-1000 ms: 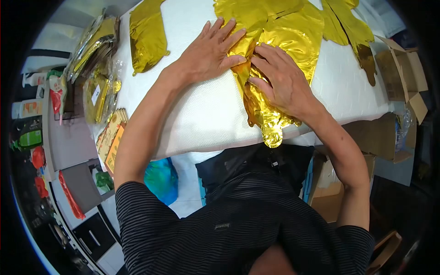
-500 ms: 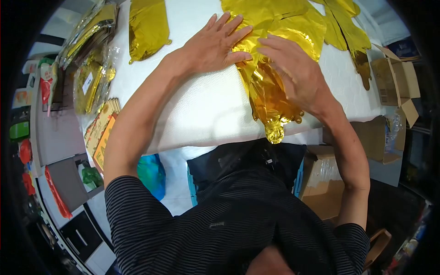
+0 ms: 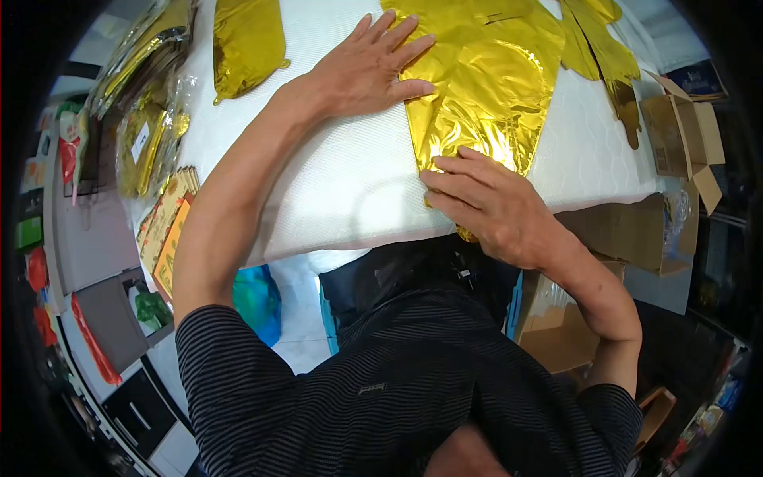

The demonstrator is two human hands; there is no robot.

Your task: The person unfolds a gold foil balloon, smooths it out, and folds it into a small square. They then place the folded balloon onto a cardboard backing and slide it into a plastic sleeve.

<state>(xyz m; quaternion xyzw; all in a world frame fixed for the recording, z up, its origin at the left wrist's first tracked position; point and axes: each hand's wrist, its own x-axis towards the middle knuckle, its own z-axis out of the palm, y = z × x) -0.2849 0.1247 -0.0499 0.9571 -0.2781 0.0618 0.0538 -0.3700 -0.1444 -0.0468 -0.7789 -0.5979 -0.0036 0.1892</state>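
A shiny gold foil sheet (image 3: pixel 493 87) lies on the white padded table (image 3: pixel 342 183), its narrow lower end near the table's front edge. My left hand (image 3: pixel 369 67) rests with spread fingers on its upper left edge. Lower down, my right hand (image 3: pixel 493 207) lies palm down over the narrow end, its fingers stretched out across the foil and hiding most of that end. Another gold foil piece (image 3: pixel 248 48) lies to the left, and more gold foil (image 3: pixel 596 48) lies at the right.
Clear plastic packs of gold foil (image 3: pixel 147 147) and printed cards (image 3: pixel 171 222) sit along the table's left side. Open cardboard boxes (image 3: pixel 668 135) stand at the right. Below the front edge are a blue bag (image 3: pixel 258 302) and another box (image 3: pixel 560 334).
My right hand has moved down the foil towards the front edge. The foil's lower part now lies flatter and wider. My left hand has stayed nearly in place.
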